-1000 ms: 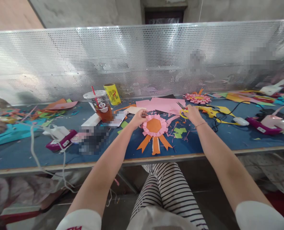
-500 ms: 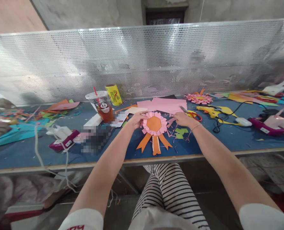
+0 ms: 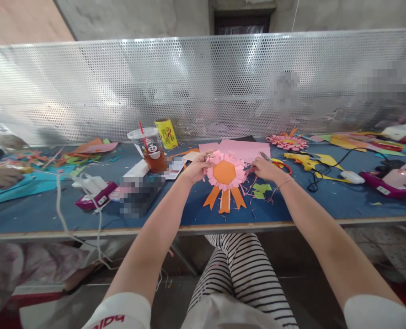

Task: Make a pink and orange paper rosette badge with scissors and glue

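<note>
A paper rosette (image 3: 224, 174) with a pink folded rim, an orange centre and orange ribbon tails is tilted up over the blue table. My left hand (image 3: 199, 168) is closed on its left rim. Close to the right rim is my right hand (image 3: 262, 169), fingers bent together over thin pink paper scraps; whether it pinches one is hidden. Green paper scraps (image 3: 262, 189) lie just below that hand. Behind the rosette are pink paper sheets (image 3: 242, 148), and scissors (image 3: 281, 164) with red and yellow handles rest beyond my right hand.
A drink cup (image 3: 151, 151) with a red straw and a yellow roll (image 3: 166, 134) stand back left. A yellow glue gun (image 3: 301, 160) with a black cord, a second rosette (image 3: 287, 140) and purple power strips (image 3: 96, 196) lie around. Another person's hand (image 3: 0, 178) is far left.
The rosette has been raised slightly, its face turned more toward me. My right hand's fingers have drawn in beside its rim. The camera view has shifted a little.
</note>
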{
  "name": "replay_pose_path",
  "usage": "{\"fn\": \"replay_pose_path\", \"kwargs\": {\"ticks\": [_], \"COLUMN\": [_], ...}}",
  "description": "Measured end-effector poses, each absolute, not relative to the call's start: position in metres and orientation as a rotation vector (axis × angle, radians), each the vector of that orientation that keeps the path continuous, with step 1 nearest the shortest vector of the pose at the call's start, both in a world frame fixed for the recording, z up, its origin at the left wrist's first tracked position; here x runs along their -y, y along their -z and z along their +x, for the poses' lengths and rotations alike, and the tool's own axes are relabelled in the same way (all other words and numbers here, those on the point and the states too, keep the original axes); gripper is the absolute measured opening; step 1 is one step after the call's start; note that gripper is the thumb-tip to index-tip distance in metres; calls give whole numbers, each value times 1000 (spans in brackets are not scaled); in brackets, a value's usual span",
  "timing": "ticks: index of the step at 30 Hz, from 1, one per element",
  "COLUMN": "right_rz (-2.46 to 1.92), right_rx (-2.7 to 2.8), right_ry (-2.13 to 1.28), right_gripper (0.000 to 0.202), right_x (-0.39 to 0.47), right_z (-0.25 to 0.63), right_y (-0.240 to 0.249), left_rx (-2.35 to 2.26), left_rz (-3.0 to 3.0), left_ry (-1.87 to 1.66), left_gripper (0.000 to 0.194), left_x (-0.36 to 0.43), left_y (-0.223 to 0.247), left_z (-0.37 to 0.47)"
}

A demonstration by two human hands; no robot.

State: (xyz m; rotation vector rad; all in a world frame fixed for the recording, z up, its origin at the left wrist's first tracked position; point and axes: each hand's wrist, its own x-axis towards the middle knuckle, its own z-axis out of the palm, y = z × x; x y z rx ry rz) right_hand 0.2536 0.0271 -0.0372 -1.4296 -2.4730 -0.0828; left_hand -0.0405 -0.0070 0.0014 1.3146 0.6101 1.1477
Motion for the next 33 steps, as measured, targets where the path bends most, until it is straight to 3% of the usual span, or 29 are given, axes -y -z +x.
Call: {"fn": "replay_pose_path", "kwargs": {"ticks": [13, 33], "right_rz": [-1113, -1086], "right_rx": [2038, 2139], "right_ry": [49, -42], "right_gripper": [21, 33], "right_x": [-29, -37], "right_z": [250, 251], "right_y": [28, 37], "left_rx": [-545, -547], "left_rz": [1266, 1198], "left_ry": [-1222, -1275], "left_gripper": [53, 55], "left_x": [4, -3], "left_y": [-2, 3], "left_z": [-39, -41]}}
